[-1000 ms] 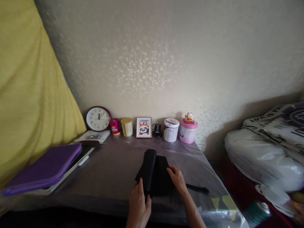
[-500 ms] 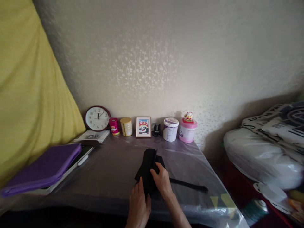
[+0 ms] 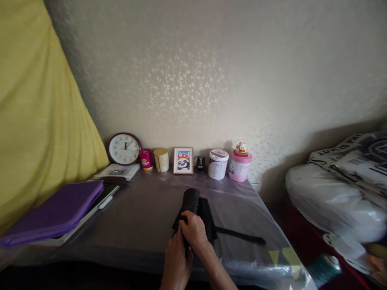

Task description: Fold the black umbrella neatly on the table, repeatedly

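Note:
A black folding umbrella (image 3: 191, 198) lies on the table in front of me, its cloth panels partly gathered and a loose flap (image 3: 207, 213) spread on the right. My right hand (image 3: 194, 229) is closed over the middle of the umbrella, fingers curled across the gathered cloth. Below it, my left hand (image 3: 177, 254) grips the near end, thumb on the right side and fingers on the left. The two hands touch at the fingertips. The near end is mostly hidden by my hands. To the right stretches a narrow black strip of cloth (image 3: 242, 234).
Along the wall stand a clock (image 3: 124, 149), a pink can (image 3: 146, 159), a yellow-lidded can (image 3: 161, 160), a picture frame (image 3: 183, 160) and two tubs (image 3: 218, 164). A purple folder (image 3: 57, 207) lies left. Plastic film covers the table (image 3: 136, 225); bags (image 3: 332, 197) sit right.
My right hand has moved left across the umbrella, folding cloth over and closing on it beside my left hand. The left hand stays at the near end.

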A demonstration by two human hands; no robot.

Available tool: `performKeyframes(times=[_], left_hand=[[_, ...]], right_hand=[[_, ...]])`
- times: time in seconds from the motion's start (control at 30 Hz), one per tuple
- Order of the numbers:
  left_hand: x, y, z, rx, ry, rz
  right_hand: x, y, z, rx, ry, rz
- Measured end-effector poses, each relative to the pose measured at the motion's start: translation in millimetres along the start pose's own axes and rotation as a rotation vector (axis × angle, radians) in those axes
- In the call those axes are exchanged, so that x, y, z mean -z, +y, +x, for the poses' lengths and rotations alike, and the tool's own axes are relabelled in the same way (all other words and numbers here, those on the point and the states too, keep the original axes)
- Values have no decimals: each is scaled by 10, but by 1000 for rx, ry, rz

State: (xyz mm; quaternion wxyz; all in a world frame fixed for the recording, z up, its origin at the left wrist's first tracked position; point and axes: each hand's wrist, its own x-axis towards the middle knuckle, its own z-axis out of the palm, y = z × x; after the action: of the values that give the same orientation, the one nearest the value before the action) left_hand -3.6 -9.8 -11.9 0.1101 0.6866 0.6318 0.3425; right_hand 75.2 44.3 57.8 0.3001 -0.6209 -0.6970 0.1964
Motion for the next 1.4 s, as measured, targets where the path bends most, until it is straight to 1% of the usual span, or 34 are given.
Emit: performKeyframes(times=[0.1,0.23,0.33,0.43,0.5,0.57,0.7,0.77,0.83,1.0,1.17,1.3,1.4], left_hand=[[0,-14,-14,18,-26,-52],[7,-27,-23,41,-9,-103],[18,-39,-4,9,-21,-123],[9,-69,22,-33,-12,-147],[-12,-97,30,-65,3,-157],[-43,-129,27,-89,14,-147],[-117,-222,1,-133,47,-83],[-148,-280,-11,-157,35,-44],[-171,-333,-17,-169,4,-9],[-193,-392,-9,-153,-43,15],[-169,-362,22,-93,-147,21],[-131,-310,52,-26,-208,43],[-117,-281,63,-1,-224,55]], right_hand=[[33,-15,-50,59,-21,-14],[65,-19,-104,172,-42,-44],[57,15,-118,197,-59,-56],[34,65,-127,230,-70,-4],[32,92,-140,260,-49,43],[56,112,-152,298,-22,97],[155,165,-133,407,-37,207],[184,210,-89,455,-8,187],[173,261,-20,480,26,114],[41,387,281,444,-12,-57],[-44,515,682,389,-21,-122],[-97,605,953,303,-9,-164],[-103,662,1086,177,30,-145]])
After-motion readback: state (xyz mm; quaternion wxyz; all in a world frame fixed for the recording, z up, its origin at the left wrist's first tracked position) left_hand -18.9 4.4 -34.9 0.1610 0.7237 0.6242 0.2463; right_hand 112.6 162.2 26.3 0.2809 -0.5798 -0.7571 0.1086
